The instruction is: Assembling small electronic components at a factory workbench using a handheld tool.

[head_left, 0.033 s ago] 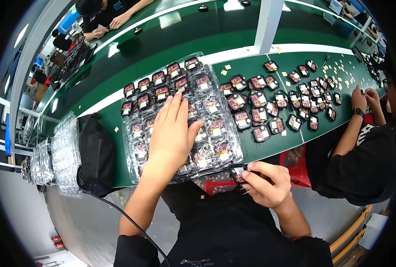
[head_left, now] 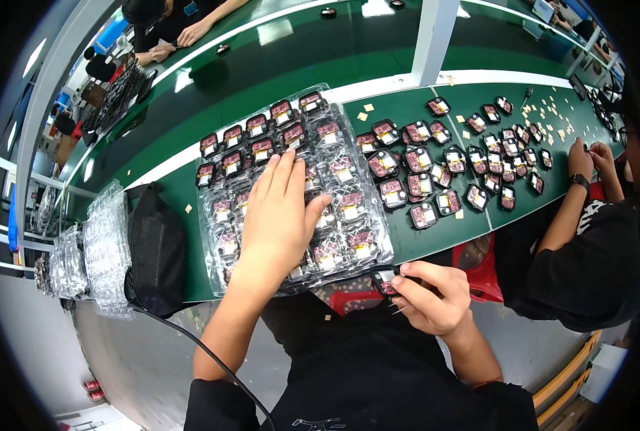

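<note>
A clear plastic blister tray [head_left: 383,250] lies at an angle near the table's front edge, apparently stacked on a filled layer. Small black-cased electronic units with pinkish circuit boards sit in its far pockets; more show through the plastic nearer me. My left hand [head_left: 277,219] rests flat across the tray's middle, fingers stretched out, thumb apart, hiding the pockets beneath. Just off the tray's near right corner, my right hand [head_left: 438,298] pinches a small black electronic unit [head_left: 384,281] between thumb and fingers. A thin pale sliver shows under those fingers; I cannot tell what it is.
Many loose units [head_left: 422,215] lie on the green table [head_left: 406,246] right of the tray, with small tan squares [head_left: 542,111] beyond. A black mesh bag [head_left: 156,248] and clear trays [head_left: 107,248] stand at left. A co-worker's hand [head_left: 581,159] is at right; a white post [head_left: 430,43] rises behind.
</note>
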`<move>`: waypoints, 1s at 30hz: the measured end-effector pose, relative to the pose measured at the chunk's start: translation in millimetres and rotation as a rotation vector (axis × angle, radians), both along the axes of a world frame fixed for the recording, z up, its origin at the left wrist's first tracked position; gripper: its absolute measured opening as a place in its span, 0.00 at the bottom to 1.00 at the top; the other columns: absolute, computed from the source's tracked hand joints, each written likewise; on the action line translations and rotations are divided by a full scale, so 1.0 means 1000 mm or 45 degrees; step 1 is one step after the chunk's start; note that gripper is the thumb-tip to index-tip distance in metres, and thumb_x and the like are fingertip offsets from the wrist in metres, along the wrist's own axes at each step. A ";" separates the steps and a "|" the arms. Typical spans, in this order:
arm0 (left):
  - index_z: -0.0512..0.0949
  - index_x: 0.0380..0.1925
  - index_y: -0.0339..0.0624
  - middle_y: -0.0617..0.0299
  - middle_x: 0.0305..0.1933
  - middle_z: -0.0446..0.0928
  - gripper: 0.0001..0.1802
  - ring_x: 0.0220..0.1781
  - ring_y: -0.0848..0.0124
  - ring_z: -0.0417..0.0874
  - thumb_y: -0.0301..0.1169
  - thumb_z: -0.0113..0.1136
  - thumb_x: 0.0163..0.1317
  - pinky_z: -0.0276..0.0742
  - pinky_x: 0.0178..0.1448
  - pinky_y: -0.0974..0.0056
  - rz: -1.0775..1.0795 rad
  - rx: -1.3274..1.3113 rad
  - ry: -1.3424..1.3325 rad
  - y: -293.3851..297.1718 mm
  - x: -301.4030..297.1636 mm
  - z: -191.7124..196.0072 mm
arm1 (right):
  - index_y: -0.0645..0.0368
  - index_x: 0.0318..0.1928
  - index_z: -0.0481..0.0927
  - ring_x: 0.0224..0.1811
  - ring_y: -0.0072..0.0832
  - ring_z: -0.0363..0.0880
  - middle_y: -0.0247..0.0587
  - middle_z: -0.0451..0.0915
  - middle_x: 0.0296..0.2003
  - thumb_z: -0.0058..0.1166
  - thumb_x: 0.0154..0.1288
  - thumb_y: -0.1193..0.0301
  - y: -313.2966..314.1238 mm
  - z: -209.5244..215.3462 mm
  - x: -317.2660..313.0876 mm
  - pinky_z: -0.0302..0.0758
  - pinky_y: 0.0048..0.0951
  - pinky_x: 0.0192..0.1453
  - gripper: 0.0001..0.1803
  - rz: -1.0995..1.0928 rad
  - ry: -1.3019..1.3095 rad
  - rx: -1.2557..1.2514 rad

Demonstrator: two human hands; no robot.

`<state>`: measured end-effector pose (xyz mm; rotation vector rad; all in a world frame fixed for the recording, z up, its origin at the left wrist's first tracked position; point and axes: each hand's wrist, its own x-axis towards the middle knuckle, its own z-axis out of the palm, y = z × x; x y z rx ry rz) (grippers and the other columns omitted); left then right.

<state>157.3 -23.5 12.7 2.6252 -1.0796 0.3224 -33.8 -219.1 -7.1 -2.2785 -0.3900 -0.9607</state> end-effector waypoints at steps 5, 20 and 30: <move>0.71 0.69 0.30 0.39 0.75 0.68 0.38 0.79 0.41 0.66 0.42 0.72 0.66 0.65 0.79 0.46 -0.008 0.037 0.059 -0.002 0.003 0.015 | 0.58 0.44 0.89 0.29 0.28 0.85 0.43 0.86 0.44 0.76 0.50 0.74 0.000 -0.004 0.002 0.80 0.25 0.28 0.18 0.018 -0.012 0.022; 0.69 0.71 0.28 0.37 0.76 0.68 0.43 0.82 0.40 0.62 0.52 0.67 0.69 0.56 0.83 0.43 0.047 0.033 0.010 0.006 0.023 0.025 | 0.62 0.39 0.89 0.33 0.34 0.86 0.46 0.85 0.41 0.73 0.58 0.70 0.004 -0.012 0.000 0.83 0.30 0.35 0.11 0.007 0.079 0.055; 0.59 0.80 0.37 0.34 0.83 0.56 0.42 0.86 0.38 0.52 0.56 0.49 0.79 0.48 0.86 0.42 0.513 0.195 0.215 0.069 0.030 0.009 | 0.61 0.43 0.89 0.32 0.33 0.88 0.44 0.85 0.41 0.75 0.54 0.72 0.002 -0.015 0.000 0.84 0.28 0.31 0.16 0.011 0.082 0.054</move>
